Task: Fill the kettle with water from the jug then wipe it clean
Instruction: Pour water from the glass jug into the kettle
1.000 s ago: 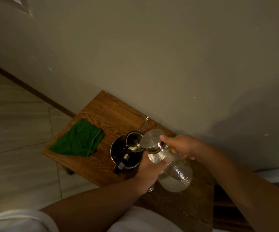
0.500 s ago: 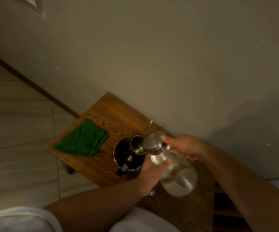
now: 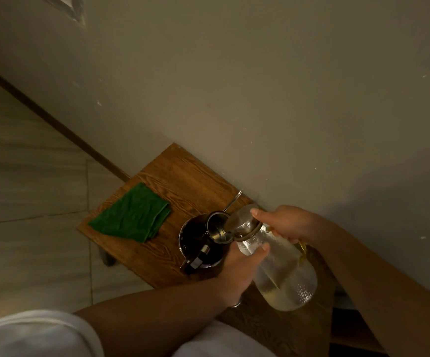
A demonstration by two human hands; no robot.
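Note:
A clear textured glass jug (image 3: 281, 274) with a metal lid is tilted leftward, its mouth over the open steel kettle (image 3: 198, 243). The kettle stands on a small wooden table (image 3: 180, 176), with its hinged lid raised and a black handle at its front. My right hand (image 3: 283, 222) grips the jug's handle, one finger resting on the jug lid. My left hand (image 3: 239, 269) supports the jug's neck and body from below. Water fills the jug's lower part. A folded green cloth (image 3: 131, 215) lies on the table to the kettle's left.
The table stands against a plain beige wall (image 3: 260, 99), with a tiled floor (image 3: 28, 189) to its left. A thin metal wire part (image 3: 233, 202) sticks up behind the kettle. White clothing (image 3: 36, 333) fills the bottom left.
The jug's mouth has come closer over the kettle opening with both hands on it. The view has shifted slightly.

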